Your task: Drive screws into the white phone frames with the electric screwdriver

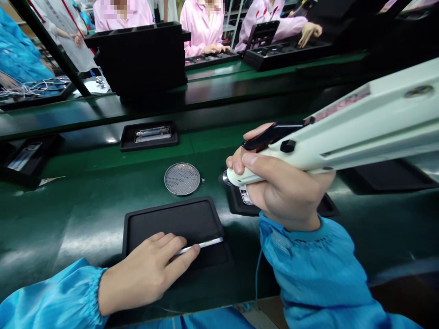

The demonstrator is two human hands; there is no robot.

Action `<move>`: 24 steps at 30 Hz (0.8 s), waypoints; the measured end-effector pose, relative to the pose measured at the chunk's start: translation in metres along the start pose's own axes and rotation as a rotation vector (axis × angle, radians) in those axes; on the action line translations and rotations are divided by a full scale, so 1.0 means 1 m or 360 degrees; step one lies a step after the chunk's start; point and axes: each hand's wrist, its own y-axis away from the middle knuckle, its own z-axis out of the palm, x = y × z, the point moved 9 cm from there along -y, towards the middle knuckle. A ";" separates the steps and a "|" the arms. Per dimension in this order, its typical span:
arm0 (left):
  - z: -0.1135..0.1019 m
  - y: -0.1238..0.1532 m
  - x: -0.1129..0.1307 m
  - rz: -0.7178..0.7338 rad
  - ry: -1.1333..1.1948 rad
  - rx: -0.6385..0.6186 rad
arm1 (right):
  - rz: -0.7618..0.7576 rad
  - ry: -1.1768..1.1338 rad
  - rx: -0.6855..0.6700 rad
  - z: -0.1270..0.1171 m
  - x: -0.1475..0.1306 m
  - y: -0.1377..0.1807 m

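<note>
My left hand (pixel 147 269) rests over a black rectangular tray (pixel 171 219), thumb and fingers closed on a thin, silver-edged flat piece (pixel 211 242), which looks like a phone frame seen edge-on. My right hand (pixel 284 189) is wrapped round a pale green electric screwdriver (pixel 363 123), with fingers by its black lever (pixel 270 136). The tool's metal tip (pixel 226 177) points left, above the green bench. Below that hand sits another black tray (pixel 242 208), partly hidden, with a phone part (pixel 245 195) in it. A round, perforated grey dish (pixel 181 180) of tiny screws lies between the hands.
A few loose screws (pixel 203 181) lie beside the dish. Further black trays stand at the back (pixel 149 145), left (pixel 27 167) and right (pixel 391 176). A tall black case (pixel 140 59) rises on the far ledge. Across the bench, several people in pink work.
</note>
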 end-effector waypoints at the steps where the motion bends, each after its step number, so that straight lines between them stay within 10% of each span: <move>1: 0.000 0.000 0.001 0.0008 0.0002 -0.0013 | 0.0016 0.0003 0.0003 0.000 0.001 0.000; 24: 0.004 -0.021 -0.018 0.0106 0.0069 -0.0018 | -0.0011 0.0077 -0.0099 0.000 0.003 0.001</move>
